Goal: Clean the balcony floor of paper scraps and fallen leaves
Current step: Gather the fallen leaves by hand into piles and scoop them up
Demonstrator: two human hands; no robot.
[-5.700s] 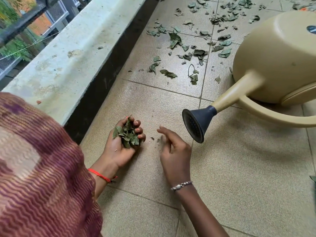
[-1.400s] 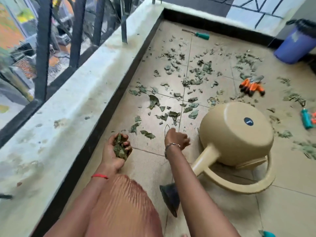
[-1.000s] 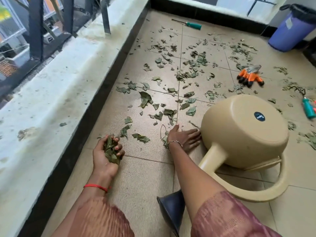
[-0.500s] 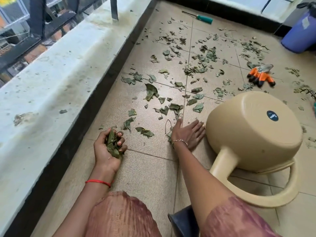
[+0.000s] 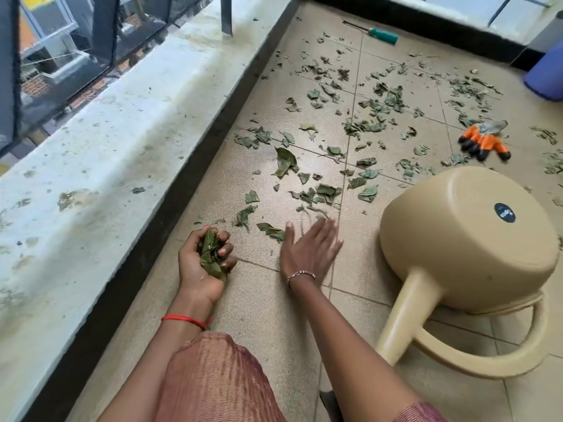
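My left hand rests on the tiled floor near the parapet, palm up, its fingers curled round a handful of green leaves. My right hand lies flat on the tiles a little to the right, fingers straight and blurred with motion, its thumb beside a torn leaf. Beyond both hands several dry green leaves and scraps are scattered over the beige floor, thickest towards the far middle.
A beige watering can lies on its side right of my right hand. Orange-tipped garden gloves lie farther back right, a green-handled screwdriver by the far wall, a blue bin at the far right. The concrete parapet runs along the left.
My right hand has swept left across the tiles, away from the watering can towards my left hand. The left hand still holds its leaves in the same spot.
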